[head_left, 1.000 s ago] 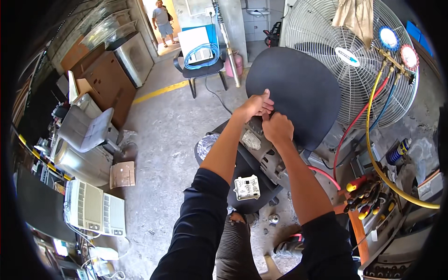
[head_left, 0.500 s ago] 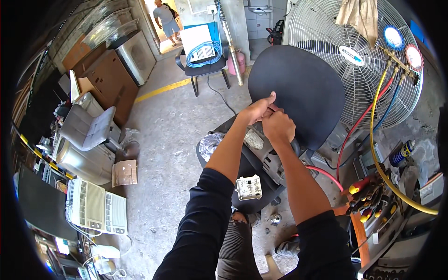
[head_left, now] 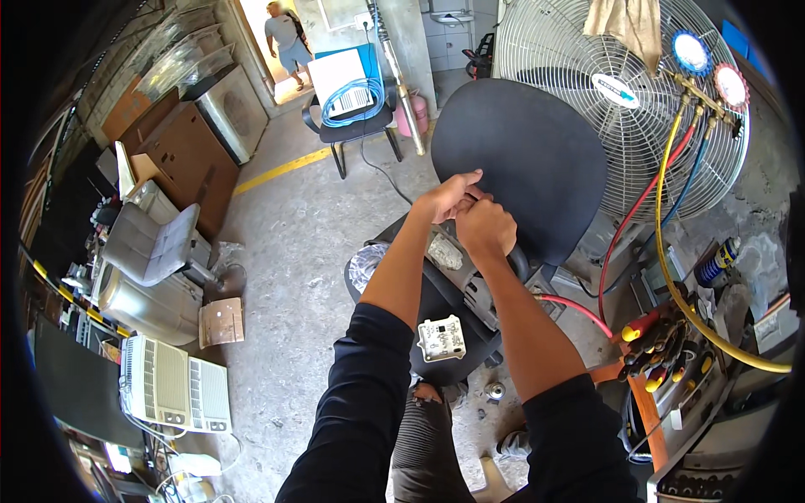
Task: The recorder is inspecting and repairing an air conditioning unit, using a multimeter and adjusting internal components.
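My left hand point(head_left: 444, 199) and my right hand point(head_left: 486, 225) meet in front of the black backrest point(head_left: 524, 142) of an office chair. Both have bent fingers closed round something small, mostly hidden by them; its kind does not show. The left thumb sticks out to the right. Below them, on the chair seat point(head_left: 457, 369), lies a whitish potted circuit board point(head_left: 441, 338) with a dark chip. A grey metal part point(head_left: 478, 295), a rough pale block point(head_left: 446, 251) and a crumpled clear plastic bag point(head_left: 366, 264) are close by, partly behind my forearms.
A large fan point(head_left: 579, 92) stands behind the chair, with a gauge manifold point(head_left: 708, 96) and coloured hoses before it. Hand tools point(head_left: 662, 352) crowd the right side. Air-conditioner front panels point(head_left: 172, 386) are at left. A person point(head_left: 288, 42) is in the far doorway.
The whole view has shifted slightly, so most things sit a little further left. My hands stay together in much the same grip. The person in the doorway has changed stance.
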Motion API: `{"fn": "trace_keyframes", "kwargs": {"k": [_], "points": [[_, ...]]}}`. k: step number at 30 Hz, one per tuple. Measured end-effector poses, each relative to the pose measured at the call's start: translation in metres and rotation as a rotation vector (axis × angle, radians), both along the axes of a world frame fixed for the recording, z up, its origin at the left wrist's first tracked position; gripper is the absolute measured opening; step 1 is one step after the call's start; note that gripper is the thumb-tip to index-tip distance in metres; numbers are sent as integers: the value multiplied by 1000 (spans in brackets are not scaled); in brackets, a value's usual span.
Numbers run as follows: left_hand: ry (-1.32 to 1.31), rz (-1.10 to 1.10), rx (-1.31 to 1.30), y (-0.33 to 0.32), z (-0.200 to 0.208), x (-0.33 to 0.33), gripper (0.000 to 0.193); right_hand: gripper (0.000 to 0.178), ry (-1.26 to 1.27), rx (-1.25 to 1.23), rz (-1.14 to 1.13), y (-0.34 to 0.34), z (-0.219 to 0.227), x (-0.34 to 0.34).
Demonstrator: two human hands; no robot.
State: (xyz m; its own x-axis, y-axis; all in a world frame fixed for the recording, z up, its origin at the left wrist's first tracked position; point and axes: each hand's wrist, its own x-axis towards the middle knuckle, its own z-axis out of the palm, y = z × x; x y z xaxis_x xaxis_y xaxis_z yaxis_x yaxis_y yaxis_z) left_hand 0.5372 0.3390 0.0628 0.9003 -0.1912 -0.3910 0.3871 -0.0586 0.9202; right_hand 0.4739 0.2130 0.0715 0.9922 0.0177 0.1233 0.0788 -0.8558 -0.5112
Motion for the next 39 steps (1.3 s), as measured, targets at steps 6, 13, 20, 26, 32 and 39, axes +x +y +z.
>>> {"fn": "trace_keyframes", "kwargs": {"k": [6,13,20,26,32,39], "points": [[45,11,7,-2,7,2,67,40,-1,-4,-3,0,-3,1],[47,7,68,-4,9,8,66,40,-10,-8,-16,2,-2,1],[39,-17,54,-2,2,21,68,42,29,-8,9,0,-4,4],[58,2,31,5,1,22,69,46,-110,-70,143,-5,-11,-3],[-72,97,29,-3,-3,-4,64,56,-62,-80,178,-8,-14,-3],[-343,189,8,-40,-25,-38,40,54,-361,289,249,-44,-32,-5]]}}
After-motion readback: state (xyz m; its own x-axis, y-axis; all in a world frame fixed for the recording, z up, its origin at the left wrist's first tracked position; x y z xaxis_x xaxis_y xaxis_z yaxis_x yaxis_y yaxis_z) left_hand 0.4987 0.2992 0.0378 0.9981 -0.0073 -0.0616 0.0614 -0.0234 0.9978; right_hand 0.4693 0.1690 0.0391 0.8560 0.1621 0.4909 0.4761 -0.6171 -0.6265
